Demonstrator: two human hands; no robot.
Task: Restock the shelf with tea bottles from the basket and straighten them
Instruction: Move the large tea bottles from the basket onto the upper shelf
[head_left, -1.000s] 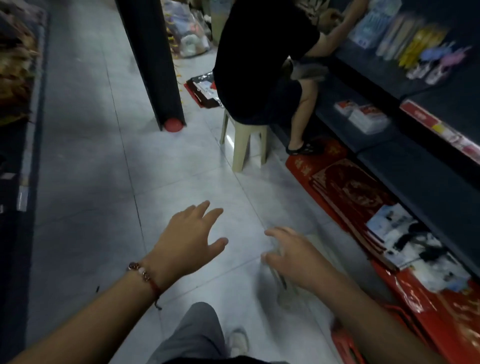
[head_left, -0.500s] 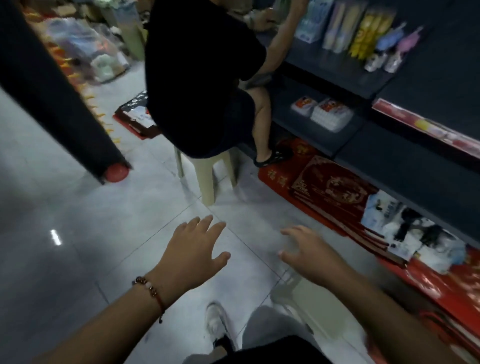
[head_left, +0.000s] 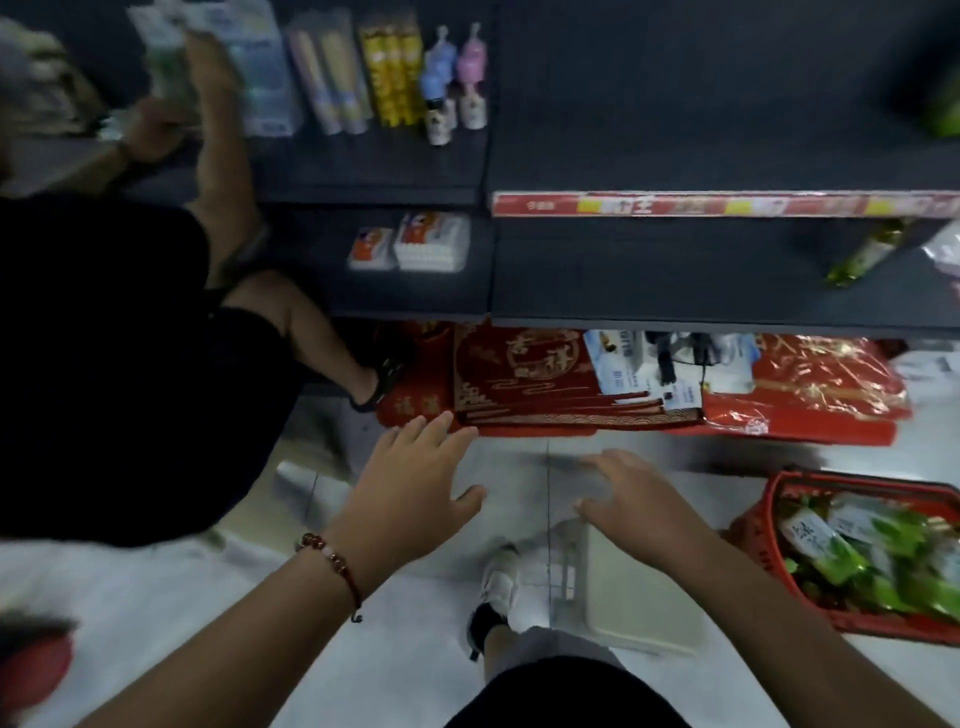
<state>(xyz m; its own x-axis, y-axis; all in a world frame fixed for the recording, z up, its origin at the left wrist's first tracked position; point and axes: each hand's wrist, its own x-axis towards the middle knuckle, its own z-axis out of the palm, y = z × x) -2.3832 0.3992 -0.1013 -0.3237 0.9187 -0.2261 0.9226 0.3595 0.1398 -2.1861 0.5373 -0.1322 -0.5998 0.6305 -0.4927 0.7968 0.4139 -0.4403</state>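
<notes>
Both hands hover over the floor with nothing in them. Our left hand (head_left: 415, 493) has its fingers spread and straight, a beaded bracelet (head_left: 332, 561) on the wrist. Our right hand (head_left: 639, 499) is also open, fingers loosely splayed, just above a pale plastic stool (head_left: 623, 597) that stands by our white shoe (head_left: 501, 577).

We see the red basket (head_left: 769, 525) on the floor to the right of the right hand, near it but apart. It holds tea bottles (head_left: 826, 545) with green labels, lying on their sides in a heap. The shelf (head_left: 727, 280) runs across the frame ahead of both hands, dark and mostly bare on the right half; one bottle (head_left: 862, 254) lies tilted on it at the far right, well apart from either hand. A red price strip (head_left: 722, 203) edges the tier above.

Under the shelf, red and gold packets (head_left: 540, 384) lie on the floor just beyond our left fingertips. At left, a person in black (head_left: 104, 338) sits facing the shelf, reaching toward blurred packages on the upper tier.
</notes>
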